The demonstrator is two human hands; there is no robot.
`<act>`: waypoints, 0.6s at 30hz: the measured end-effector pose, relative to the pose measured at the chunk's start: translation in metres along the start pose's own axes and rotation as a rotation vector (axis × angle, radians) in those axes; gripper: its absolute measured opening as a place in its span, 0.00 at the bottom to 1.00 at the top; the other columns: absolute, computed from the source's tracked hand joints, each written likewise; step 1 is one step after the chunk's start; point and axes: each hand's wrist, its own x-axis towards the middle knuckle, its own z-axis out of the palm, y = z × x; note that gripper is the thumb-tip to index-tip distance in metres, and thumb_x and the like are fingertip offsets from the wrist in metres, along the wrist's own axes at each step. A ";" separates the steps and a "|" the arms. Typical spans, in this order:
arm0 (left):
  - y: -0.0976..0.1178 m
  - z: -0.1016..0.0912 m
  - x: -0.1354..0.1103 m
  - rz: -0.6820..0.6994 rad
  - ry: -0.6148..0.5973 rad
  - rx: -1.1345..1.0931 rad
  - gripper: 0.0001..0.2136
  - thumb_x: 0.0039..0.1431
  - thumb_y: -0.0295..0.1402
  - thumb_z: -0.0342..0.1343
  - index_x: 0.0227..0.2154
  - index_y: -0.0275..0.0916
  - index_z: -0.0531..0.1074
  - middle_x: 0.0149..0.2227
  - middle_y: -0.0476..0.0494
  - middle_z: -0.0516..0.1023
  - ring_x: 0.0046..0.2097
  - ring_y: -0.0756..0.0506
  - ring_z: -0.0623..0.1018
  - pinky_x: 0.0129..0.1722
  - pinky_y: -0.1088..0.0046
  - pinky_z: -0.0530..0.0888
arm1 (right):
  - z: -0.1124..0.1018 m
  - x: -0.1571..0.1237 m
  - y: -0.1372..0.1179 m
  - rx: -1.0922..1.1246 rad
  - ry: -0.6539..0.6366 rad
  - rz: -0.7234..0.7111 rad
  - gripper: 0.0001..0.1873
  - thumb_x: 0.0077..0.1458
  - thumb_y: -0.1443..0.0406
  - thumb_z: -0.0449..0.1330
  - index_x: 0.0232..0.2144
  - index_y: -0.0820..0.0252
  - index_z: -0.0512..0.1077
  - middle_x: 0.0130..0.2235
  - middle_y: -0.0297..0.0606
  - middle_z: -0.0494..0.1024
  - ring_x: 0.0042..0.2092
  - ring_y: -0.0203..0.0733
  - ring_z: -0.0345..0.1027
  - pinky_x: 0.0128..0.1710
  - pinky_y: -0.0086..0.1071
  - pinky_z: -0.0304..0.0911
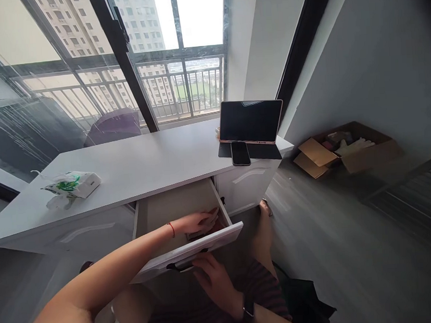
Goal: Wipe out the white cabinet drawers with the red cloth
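Note:
A white drawer (237, 229) is pulled out from a long white cabinet (157, 159) in front of me. My left hand (200, 221), with a red string bracelet on the wrist, reaches inside it at the front right corner. Its fingers are stretched out over a small flat thing and something reddish, both mostly hidden beneath the hand. My right hand (216, 279), wearing a dark watch (248, 308), is at the drawer's outer front. Its fingers are bent at the right end of the dark drawer handle (183, 266). The rest of the drawer's floor shows bare.
On the cabinet top stand a tablet (251, 122) with a phone (240, 153) before it, and a tissue pack (81, 184) at left. An open cardboard box (367, 156) with gloves sits on the floor at right. A dark bag-like thing (305, 301) lies beside my leg.

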 end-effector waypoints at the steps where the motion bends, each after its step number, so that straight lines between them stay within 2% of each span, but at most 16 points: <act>1: 0.002 -0.001 -0.002 0.013 -0.097 0.006 0.10 0.44 0.19 0.59 0.28 0.39 0.76 0.35 0.38 0.80 0.39 0.42 0.80 0.46 0.66 0.73 | -0.009 0.001 -0.003 0.009 0.056 -0.044 0.14 0.58 0.70 0.55 0.45 0.51 0.70 0.44 0.36 0.75 0.44 0.38 0.71 0.42 0.31 0.68; 3: 0.001 -0.003 -0.007 0.037 -0.262 0.012 0.12 0.43 0.15 0.57 0.28 0.39 0.75 0.40 0.39 0.80 0.47 0.43 0.78 0.51 0.67 0.70 | -0.028 0.005 -0.009 -0.032 0.177 -0.120 0.15 0.57 0.72 0.55 0.44 0.51 0.70 0.42 0.36 0.76 0.43 0.39 0.71 0.43 0.34 0.68; 6: -0.014 0.001 -0.010 0.101 -0.336 0.033 0.17 0.37 0.09 0.57 0.23 0.40 0.74 0.42 0.41 0.81 0.54 0.41 0.74 0.56 0.65 0.64 | -0.046 0.017 -0.009 -0.216 0.300 -0.158 0.17 0.58 0.71 0.55 0.47 0.49 0.69 0.46 0.38 0.76 0.50 0.44 0.68 0.53 0.44 0.61; 8: -0.029 0.005 -0.009 0.131 -0.374 0.083 0.19 0.33 0.06 0.56 0.21 0.39 0.74 0.40 0.40 0.81 0.55 0.40 0.73 0.58 0.65 0.61 | -0.050 0.026 -0.003 -0.348 0.292 -0.132 0.19 0.59 0.69 0.55 0.51 0.48 0.68 0.50 0.38 0.75 0.55 0.48 0.65 0.59 0.51 0.51; 10: -0.039 0.008 -0.003 0.152 -0.382 0.109 0.22 0.31 0.04 0.54 0.21 0.39 0.75 0.41 0.40 0.82 0.57 0.39 0.71 0.60 0.66 0.58 | -0.048 0.031 0.006 -0.435 0.244 -0.119 0.20 0.59 0.67 0.55 0.54 0.48 0.65 0.50 0.37 0.75 0.56 0.48 0.64 0.61 0.52 0.44; 14: -0.042 0.001 0.016 0.247 -0.417 0.151 0.24 0.31 0.03 0.54 0.22 0.41 0.76 0.43 0.43 0.81 0.57 0.39 0.71 0.62 0.63 0.53 | -0.041 0.032 0.021 -0.493 0.225 -0.126 0.19 0.58 0.65 0.57 0.53 0.48 0.65 0.47 0.36 0.77 0.52 0.48 0.67 0.59 0.49 0.45; 18: -0.031 -0.014 0.044 0.279 -0.471 0.290 0.21 0.38 0.08 0.53 0.30 0.40 0.78 0.49 0.43 0.79 0.61 0.42 0.65 0.63 0.62 0.47 | -0.036 0.030 0.029 -0.538 0.265 -0.170 0.19 0.58 0.64 0.57 0.51 0.48 0.66 0.45 0.35 0.78 0.50 0.49 0.69 0.57 0.47 0.46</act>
